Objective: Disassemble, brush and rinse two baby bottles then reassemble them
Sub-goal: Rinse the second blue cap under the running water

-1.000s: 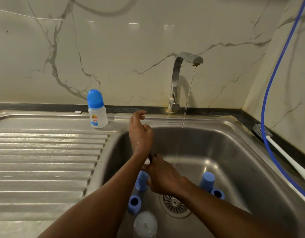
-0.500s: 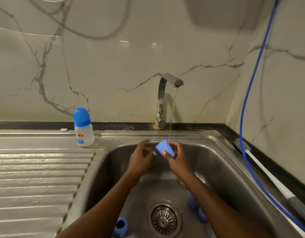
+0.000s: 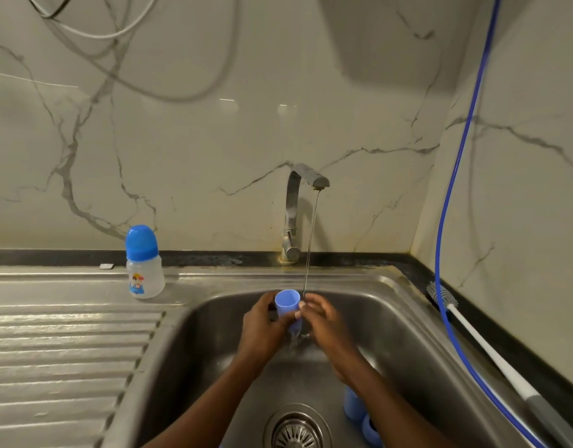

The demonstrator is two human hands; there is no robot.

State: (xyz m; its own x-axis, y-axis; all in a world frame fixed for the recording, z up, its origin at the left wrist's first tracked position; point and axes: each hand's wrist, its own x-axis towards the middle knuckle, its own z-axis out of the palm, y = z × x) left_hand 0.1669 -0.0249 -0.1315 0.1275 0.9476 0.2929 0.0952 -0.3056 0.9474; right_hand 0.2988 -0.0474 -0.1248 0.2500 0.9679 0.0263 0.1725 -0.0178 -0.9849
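- Holding a blue bottle cap (image 3: 287, 302) mouth-up between them, both hands are over the sink (image 3: 404, 331). The left hand (image 3: 262, 323) curls round the cap's left side. The right hand (image 3: 323, 324) pinches its right side with thumb and fingertips.
- From the tap (image 3: 293, 215) behind the hands, a thin water stream (image 3: 311, 240) lands just right of the cap's rim, at the right hand's fingertips. Water spills down under the cap.
- Well to the left of the hands and farther back, an assembled baby bottle (image 3: 145, 265) with a blue top stands upright on the steel worktop (image 3: 68, 350), beside the draining ridges.
- Right of the hands, a bottle brush (image 3: 440, 294) lies along the sink's edge with its bristle head toward the wall. A blue hose (image 3: 453, 189) hangs down the wall and runs alongside it.
- Nearer the person than the hands, the drain strainer (image 3: 296, 430) sits in the basin floor, cut off by the bottom edge.
- Beside the strainer, under the right forearm, lie two blue bottle parts (image 3: 354, 407). The arm partly covers them, so which parts they are cannot be told.
- Loose cables (image 3: 94, 35) loop across the wall high above and left of the hands.
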